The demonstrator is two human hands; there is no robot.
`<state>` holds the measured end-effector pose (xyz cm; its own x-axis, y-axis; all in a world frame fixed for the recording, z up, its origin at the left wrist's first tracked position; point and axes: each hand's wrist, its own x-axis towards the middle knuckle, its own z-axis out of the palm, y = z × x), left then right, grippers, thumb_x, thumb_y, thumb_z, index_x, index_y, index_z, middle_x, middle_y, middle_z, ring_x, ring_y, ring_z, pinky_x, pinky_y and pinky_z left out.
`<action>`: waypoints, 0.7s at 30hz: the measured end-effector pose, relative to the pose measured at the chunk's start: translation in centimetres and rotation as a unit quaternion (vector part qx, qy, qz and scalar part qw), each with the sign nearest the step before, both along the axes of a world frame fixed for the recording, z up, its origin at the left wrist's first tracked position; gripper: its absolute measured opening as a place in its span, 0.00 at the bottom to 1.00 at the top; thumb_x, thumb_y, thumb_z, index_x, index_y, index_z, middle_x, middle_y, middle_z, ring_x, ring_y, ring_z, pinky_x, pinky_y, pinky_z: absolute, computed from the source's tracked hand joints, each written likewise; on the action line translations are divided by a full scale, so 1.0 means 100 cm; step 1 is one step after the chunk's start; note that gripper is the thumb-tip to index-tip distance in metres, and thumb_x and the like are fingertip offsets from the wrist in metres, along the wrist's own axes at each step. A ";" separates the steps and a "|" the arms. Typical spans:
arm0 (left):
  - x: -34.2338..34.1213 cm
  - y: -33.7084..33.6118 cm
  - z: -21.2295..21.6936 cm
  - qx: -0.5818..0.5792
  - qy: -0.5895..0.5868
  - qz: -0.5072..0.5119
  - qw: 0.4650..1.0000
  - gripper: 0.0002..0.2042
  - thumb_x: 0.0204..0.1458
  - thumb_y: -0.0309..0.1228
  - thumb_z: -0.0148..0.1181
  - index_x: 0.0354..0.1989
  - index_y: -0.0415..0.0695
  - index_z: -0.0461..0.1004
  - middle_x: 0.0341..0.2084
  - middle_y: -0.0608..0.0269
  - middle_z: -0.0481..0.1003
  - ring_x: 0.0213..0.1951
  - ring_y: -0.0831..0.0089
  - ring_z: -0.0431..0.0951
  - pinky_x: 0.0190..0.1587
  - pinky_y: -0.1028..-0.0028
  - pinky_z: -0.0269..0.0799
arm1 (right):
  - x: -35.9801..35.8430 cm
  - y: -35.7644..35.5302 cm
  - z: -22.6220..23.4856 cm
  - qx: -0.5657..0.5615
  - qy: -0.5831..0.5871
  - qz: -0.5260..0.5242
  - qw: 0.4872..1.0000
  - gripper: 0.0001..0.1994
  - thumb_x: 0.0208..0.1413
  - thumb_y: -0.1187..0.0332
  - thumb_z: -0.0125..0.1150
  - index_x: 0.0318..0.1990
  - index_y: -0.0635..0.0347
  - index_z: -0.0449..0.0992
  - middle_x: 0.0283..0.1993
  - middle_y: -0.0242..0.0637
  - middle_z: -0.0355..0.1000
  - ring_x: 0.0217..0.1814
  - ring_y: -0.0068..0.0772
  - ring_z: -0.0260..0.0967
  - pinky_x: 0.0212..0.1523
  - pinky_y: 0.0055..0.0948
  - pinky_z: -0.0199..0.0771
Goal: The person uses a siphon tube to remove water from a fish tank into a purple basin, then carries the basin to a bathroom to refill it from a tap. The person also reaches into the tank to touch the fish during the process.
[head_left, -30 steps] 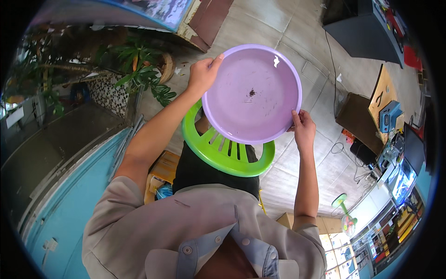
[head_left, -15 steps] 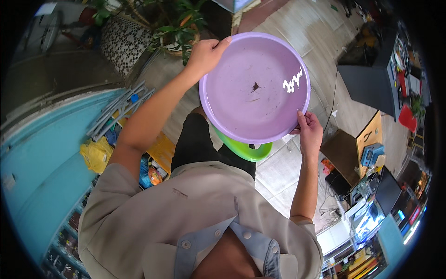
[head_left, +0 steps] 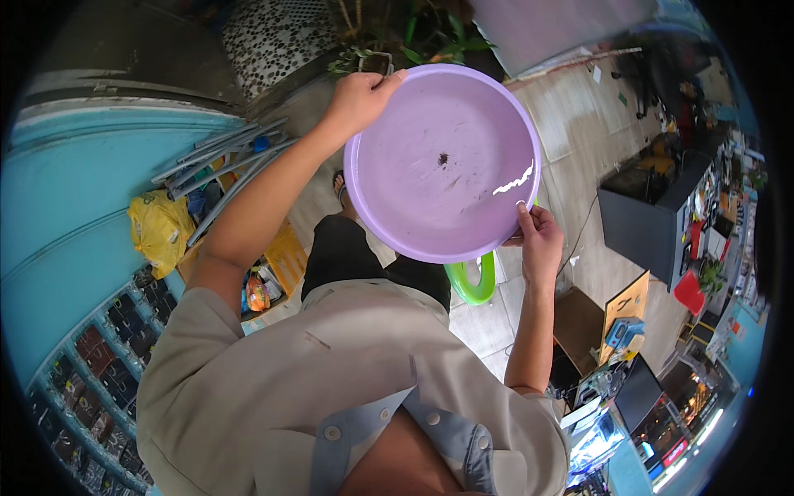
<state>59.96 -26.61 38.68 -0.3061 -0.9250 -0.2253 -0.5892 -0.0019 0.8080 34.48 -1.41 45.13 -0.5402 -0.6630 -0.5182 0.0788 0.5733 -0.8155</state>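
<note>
I hold a large round lilac plastic basin [head_left: 442, 165] in front of me with both hands. My left hand [head_left: 360, 99] grips its far left rim, fingers curled over the edge. At the near right rim, my right hand [head_left: 538, 236] holds it with the thumb on the edge. A small dark speck and a few scratches lie on the basin's inner bottom. Below the basin a bright green plastic stool [head_left: 473, 279] shows only partly, most of it hidden by the basin.
A blue wall [head_left: 74, 207] with grey pipes [head_left: 223, 161] and a yellow bag [head_left: 157, 231] stands to the left. Potted plants [head_left: 413, 33] are ahead. A dark cabinet [head_left: 653, 215], boxes and shelves with goods fill the right side on a tiled floor.
The view has turned left and the basin has shifted to the right over the green stool, now covering most of it. Both hands keep their hold on the rim.
</note>
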 end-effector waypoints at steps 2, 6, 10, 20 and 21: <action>0.029 -0.010 0.007 -0.009 -0.004 0.012 1.000 0.30 0.58 0.54 0.58 0.18 0.35 0.74 0.11 0.64 0.68 0.18 0.77 0.67 0.23 0.71 0.64 | 0.022 -0.018 -0.002 0.003 0.011 0.019 1.000 0.14 0.64 0.71 0.57 0.46 0.78 0.73 0.32 0.43 0.78 0.26 0.27 0.77 0.23 0.25 0.82; 0.090 -0.038 0.012 -0.028 -0.010 0.028 0.999 0.30 0.59 0.54 0.57 0.16 0.36 0.74 0.11 0.63 0.68 0.17 0.77 0.66 0.23 0.71 0.64 | 0.071 -0.054 -0.003 -0.004 0.012 0.050 0.999 0.14 0.64 0.70 0.57 0.46 0.79 0.73 0.32 0.43 0.78 0.26 0.27 0.77 0.23 0.26 0.82; 0.149 -0.067 0.013 -0.027 -0.017 0.054 0.998 0.31 0.59 0.55 0.56 0.16 0.37 0.73 0.11 0.64 0.67 0.17 0.76 0.66 0.22 0.70 0.64 | 0.116 -0.093 -0.014 -0.020 -0.033 0.063 0.997 0.15 0.64 0.70 0.57 0.47 0.78 0.72 0.32 0.43 0.77 0.26 0.27 0.76 0.23 0.25 0.82; 0.273 -0.140 0.003 -0.032 -0.045 0.116 0.992 0.31 0.59 0.56 0.56 0.17 0.37 0.74 0.11 0.62 0.69 0.17 0.73 0.69 0.22 0.70 0.66 | 0.210 -0.201 -0.036 -0.050 -0.032 0.117 0.991 0.15 0.63 0.68 0.60 0.45 0.78 0.72 0.30 0.42 0.77 0.22 0.28 0.75 0.19 0.26 0.79; 0.283 -0.147 0.001 -0.038 -0.050 0.122 0.990 0.31 0.59 0.56 0.56 0.18 0.36 0.74 0.11 0.62 0.69 0.17 0.73 0.70 0.22 0.70 0.66 | 0.218 -0.213 -0.033 -0.049 -0.024 0.133 0.990 0.15 0.63 0.68 0.60 0.45 0.78 0.72 0.30 0.42 0.77 0.22 0.28 0.75 0.19 0.26 0.79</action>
